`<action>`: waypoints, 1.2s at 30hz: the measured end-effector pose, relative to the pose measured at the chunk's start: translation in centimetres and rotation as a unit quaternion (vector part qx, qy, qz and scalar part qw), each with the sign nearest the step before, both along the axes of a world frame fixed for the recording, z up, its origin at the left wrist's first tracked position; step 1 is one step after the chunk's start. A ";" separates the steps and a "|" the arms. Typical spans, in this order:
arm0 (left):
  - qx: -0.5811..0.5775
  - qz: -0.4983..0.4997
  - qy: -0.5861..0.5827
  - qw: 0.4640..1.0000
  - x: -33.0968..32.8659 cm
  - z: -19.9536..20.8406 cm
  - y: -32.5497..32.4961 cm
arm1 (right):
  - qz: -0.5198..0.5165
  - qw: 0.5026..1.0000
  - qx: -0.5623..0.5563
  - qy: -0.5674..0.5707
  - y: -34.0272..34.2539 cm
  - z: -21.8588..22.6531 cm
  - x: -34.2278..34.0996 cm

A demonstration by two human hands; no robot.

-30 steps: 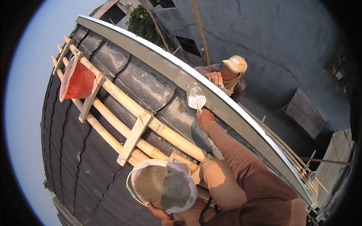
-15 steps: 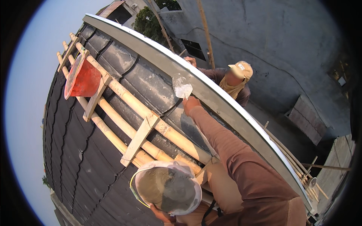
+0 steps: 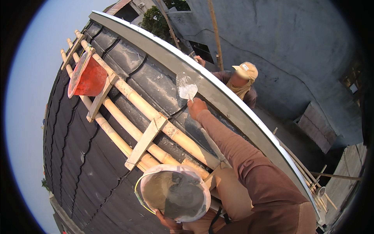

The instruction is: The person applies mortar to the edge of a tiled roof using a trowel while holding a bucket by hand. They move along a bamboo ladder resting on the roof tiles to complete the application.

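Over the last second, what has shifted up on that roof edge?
The right hand has carried the trowel further up along the grey cement ridge, reaching farther out. The left hand still steadies the white mortar bucket. The bamboo ladder, the orange bucket and the co-worker stay put.

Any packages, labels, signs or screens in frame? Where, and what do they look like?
None in view. Only containers, both unlabelled:
White round pan of grey mortar, bottom centre, held by the left hand.
Orange-red bucket, upper left, wedged in the bamboo ladder on the dark tiled roof.
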State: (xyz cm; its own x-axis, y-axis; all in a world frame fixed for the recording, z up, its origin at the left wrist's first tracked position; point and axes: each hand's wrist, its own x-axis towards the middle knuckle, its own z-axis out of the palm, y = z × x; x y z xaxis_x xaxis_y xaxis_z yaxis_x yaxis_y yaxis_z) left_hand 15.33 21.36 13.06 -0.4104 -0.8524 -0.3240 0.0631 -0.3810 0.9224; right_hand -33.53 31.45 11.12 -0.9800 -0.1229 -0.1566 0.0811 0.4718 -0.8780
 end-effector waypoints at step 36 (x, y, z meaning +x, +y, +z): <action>0.065 0.010 0.113 0.991 0.6 -1.0 -0.7 | 0.030 0.987 0.138 -0.078 20.2 -10.5 17.7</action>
